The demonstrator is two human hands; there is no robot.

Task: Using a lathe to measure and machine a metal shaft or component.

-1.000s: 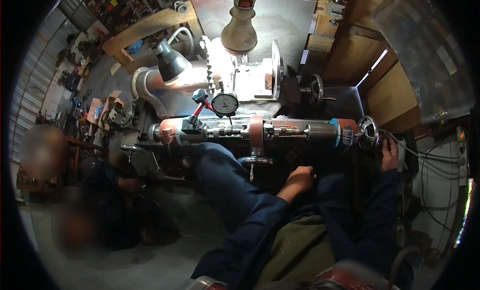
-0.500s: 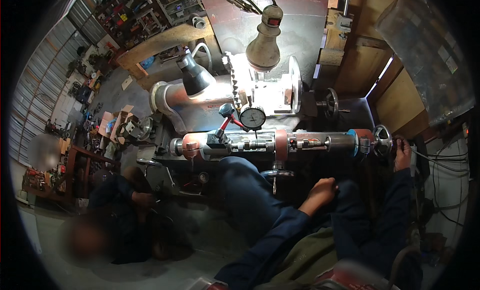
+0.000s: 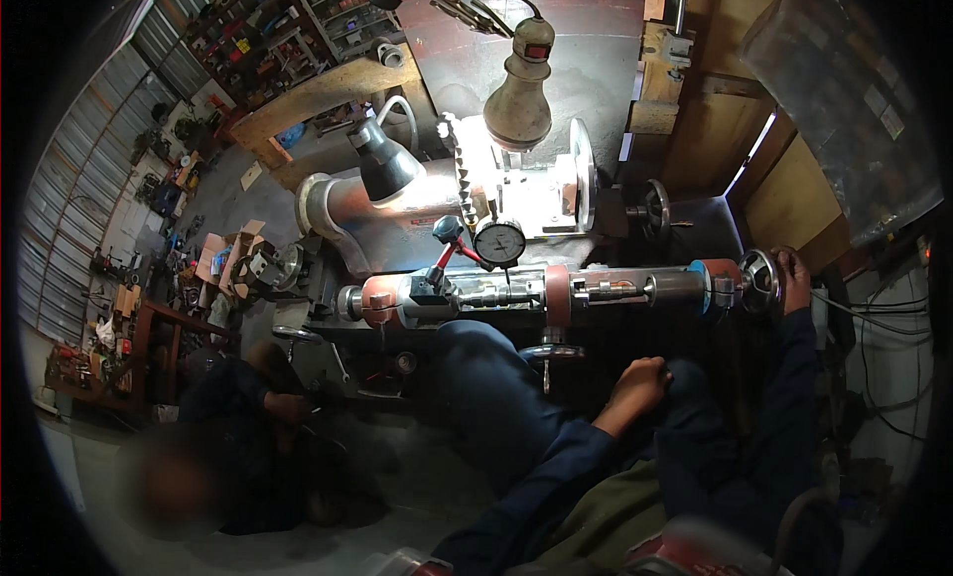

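Note:
A long metal cylinder (image 3: 556,290) with red and blue bands lies across a machine in front of me. My right hand (image 3: 792,278) grips the round handwheel (image 3: 758,278) at the cylinder's right end. My left hand (image 3: 640,385) rests as a loose fist on my thigh, below a small handwheel (image 3: 552,354), and holds nothing that I can see. A dial gauge (image 3: 499,243) on a red-handled stand (image 3: 443,250) points at the cylinder. Both my sleeves are dark blue.
Two work lamps (image 3: 518,97) (image 3: 385,164) shine on a toothed cutter (image 3: 465,184). Another person in dark clothes (image 3: 253,442) crouches at the lower left beside the machine. Shelves and benches with parts (image 3: 238,50) fill the upper left. Wooden boards (image 3: 715,129) stand at the right.
The view has shifted, so the machine sits lower and more to the right in the picture. My hands keep their places: right on the handwheel, left on my thigh.

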